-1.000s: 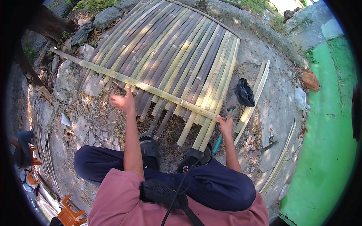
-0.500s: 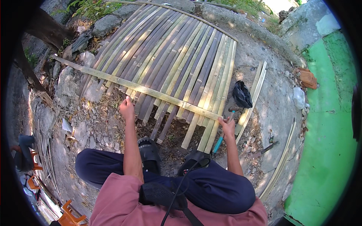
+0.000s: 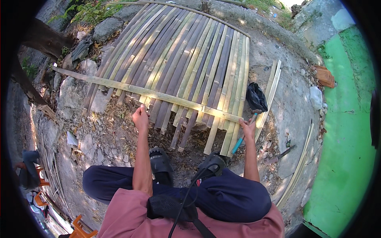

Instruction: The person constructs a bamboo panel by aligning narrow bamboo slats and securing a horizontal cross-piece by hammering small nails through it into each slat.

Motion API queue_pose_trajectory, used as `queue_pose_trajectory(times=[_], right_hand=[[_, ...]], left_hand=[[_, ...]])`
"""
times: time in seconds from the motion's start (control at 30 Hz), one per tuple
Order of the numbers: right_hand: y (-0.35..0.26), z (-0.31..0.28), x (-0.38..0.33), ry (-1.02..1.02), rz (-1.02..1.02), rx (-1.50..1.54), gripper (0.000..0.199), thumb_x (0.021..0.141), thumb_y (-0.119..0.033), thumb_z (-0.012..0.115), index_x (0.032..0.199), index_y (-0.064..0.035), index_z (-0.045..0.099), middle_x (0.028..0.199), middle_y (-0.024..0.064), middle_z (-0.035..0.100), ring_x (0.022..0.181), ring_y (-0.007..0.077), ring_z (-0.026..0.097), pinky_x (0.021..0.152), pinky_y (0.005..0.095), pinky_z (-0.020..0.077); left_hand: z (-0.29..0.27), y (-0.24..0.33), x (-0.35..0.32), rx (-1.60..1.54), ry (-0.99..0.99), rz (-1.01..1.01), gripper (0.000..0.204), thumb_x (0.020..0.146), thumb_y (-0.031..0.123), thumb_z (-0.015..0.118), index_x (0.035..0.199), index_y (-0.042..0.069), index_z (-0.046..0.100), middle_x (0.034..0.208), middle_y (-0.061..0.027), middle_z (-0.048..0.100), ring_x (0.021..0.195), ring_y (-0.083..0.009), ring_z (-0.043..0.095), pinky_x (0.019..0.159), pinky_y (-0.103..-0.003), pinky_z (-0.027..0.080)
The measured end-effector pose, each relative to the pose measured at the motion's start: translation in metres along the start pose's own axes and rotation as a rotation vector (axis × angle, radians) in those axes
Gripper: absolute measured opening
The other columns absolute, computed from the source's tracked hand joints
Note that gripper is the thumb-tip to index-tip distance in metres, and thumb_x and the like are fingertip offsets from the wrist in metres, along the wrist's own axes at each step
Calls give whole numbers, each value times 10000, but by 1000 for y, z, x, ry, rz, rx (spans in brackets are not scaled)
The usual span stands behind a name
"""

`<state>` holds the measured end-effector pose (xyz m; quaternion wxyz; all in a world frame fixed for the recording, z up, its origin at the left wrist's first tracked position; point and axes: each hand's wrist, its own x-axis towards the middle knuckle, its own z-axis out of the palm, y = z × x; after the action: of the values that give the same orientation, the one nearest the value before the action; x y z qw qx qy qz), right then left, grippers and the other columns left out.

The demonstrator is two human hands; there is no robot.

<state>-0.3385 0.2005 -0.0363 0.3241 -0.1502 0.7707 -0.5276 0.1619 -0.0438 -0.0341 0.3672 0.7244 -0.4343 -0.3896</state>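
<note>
In front of me lies a panel of split bamboo slats (image 3: pixel 186 59), dark and pale strips side by side with uneven near ends. A long pale bamboo crosspiece (image 3: pixel 158 95) runs over them near those ends. My left hand (image 3: pixel 141 118) is pinched closed just below the crosspiece, by the slat ends; whatever is between its fingertips is too small to make out. At the crosspiece's right end, my right hand (image 3: pixel 249 130) is closed around a hammer with a teal handle (image 3: pixel 238 145), its thumb side against the crosspiece.
A black plastic bag (image 3: pixel 256 97) and loose bamboo strips (image 3: pixel 270 93) lie right of the panel. A blade with a dark handle (image 3: pixel 282 154) rests farther right, before a green wall (image 3: pixel 345 131). Rocks (image 3: pixel 107 29) and a trunk (image 3: pixel 47 39) stand at left. My sandals (image 3: pixel 162 164) are near the slat ends.
The near ends of the slats and the right end of the crosspiece have shifted to the right. Both hands moved right too, the hammer going along with my right hand.
</note>
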Motion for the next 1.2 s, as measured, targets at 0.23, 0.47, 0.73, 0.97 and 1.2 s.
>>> queue_pose_trajectory(times=[0.23,0.47,0.73,0.97,1.2], right_hand=[[-3,19,-9,39,82,-145,518,919,-195,926,1158,-69,484,951,28,656,853,121,645,737,301,518],[11,-10,-2,130,-221,-486,431,1007,-270,816,1181,15,544,988,153,755,800,216,707,725,386,561],[-92,37,-71,-76,-108,63,396,1159,-334,522,1325,15,608,753,88,604,566,180,605,520,365,473],[-77,109,-109,-253,-271,-382,346,1170,-285,464,1333,-4,581,702,152,621,587,334,650,535,447,468],[-86,119,-125,-251,-537,-522,320,1146,-184,463,1390,11,532,908,327,696,838,557,688,648,575,480]], left_hand=[[-6,13,-12,298,43,42,404,1108,382,612,1075,-15,685,940,-142,692,858,-277,670,804,-411,523],[56,97,-68,524,11,670,649,1081,364,592,1617,64,382,1655,-198,387,1539,-428,352,1229,-661,264],[132,63,-93,798,-312,1009,656,1129,459,484,1673,98,415,1757,-139,352,1665,-348,233,1350,-641,100],[137,67,-97,735,-299,1029,650,1125,425,519,1653,54,437,1729,-156,409,1647,-370,283,1336,-654,122],[135,65,-96,765,-294,1022,662,1121,441,509,1647,46,440,1740,-154,390,1652,-364,272,1342,-644,119]])
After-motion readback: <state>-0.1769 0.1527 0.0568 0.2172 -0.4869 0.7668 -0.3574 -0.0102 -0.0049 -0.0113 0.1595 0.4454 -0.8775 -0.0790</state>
